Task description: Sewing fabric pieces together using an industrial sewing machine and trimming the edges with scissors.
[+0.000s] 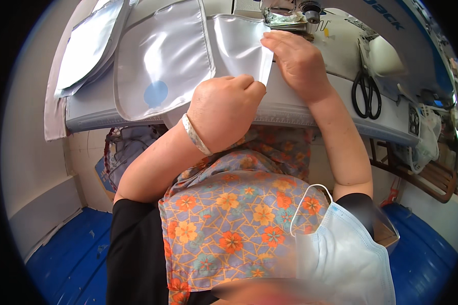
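here's l hand, clamped on near corner of a glossy white sheet atop the bench; blk-handled scissors off right; r hand clamped further up same edge, sewing machine just beyond!

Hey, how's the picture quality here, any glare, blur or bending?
Head view: glare whitens the silvery stack at left; head view: the table's front edge bows and the corners go black; head view: a blurred smear at bottom centre, while the left hand and right hand look fairly sharp.
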A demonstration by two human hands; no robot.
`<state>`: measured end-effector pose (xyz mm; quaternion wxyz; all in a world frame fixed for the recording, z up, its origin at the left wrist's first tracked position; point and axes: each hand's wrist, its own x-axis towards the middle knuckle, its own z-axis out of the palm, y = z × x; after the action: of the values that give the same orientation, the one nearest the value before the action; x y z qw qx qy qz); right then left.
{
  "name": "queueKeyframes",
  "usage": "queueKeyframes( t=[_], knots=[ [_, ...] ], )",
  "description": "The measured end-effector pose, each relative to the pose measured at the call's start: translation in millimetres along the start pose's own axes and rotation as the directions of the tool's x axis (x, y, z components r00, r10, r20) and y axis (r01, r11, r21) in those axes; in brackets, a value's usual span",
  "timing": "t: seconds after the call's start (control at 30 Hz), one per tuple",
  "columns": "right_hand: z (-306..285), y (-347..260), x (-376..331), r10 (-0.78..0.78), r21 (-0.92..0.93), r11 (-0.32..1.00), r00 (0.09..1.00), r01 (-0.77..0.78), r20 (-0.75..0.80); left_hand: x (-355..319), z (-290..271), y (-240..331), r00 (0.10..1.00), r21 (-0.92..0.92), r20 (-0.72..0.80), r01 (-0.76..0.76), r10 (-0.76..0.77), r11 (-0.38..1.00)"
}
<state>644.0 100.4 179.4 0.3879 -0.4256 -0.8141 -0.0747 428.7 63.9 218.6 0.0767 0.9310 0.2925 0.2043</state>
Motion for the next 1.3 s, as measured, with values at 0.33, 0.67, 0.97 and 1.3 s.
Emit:
queueKeyframes(
  t=[0.33,0.67,0.97,1.3],
  knots=[
    [1,-5,-3,0.069,-0.048,0.997,0.989,-0.063,0.131,-18,-2,13,0.997,0.029,0.080,-0.020,0.018,0.999],
    [-61,3,-38,0.437,-0.091,0.898,0.896,-0.431,0.072,-38,-30,20,0.999,-0.013,0.042,-0.011,0.011,1.000],
    [-147,-5,-104,0.878,-0.039,0.474,0.469,-0.880,0.096,-71,-27,-14,0.952,-0.321,-0.038,0.275,-0.303,0.906],
    [-60,-108,-59,0.167,0.333,-0.021,0.325,-0.943,0.931,-79,-21,-34,0.872,-0.449,-0.127,0.375,-0.473,0.811]
  ],
)
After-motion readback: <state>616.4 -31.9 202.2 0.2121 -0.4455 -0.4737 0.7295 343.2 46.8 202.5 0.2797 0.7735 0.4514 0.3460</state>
